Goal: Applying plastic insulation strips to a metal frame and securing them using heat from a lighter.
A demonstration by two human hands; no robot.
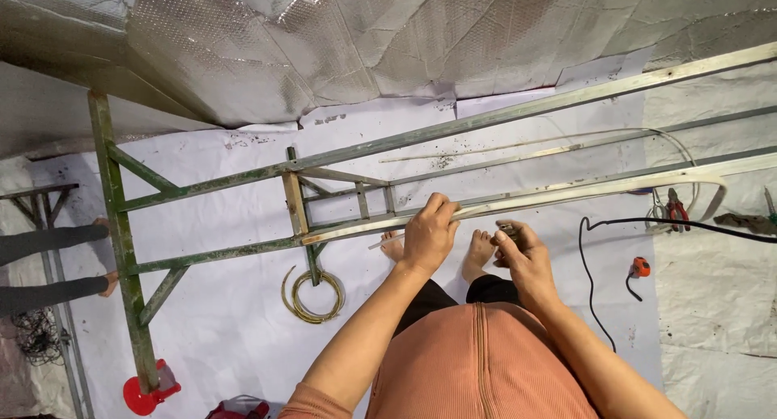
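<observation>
- Pale strip (566, 194) is laid along the top of the green metal frame (121, 249).
- Left hand (429, 234) is closed over the strip at the frame's middle.
- Right hand (522, 253), just beside the frame, is pinched on a small dark tool (508, 229).

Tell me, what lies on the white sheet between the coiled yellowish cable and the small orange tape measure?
Head view: the person's two bare feet, between coiled yellowish cable and orange tape measure.

Coiled yellow cord (312, 296), red pliers (677, 211), orange tape measure (640, 266), black cable (595, 281).
</observation>
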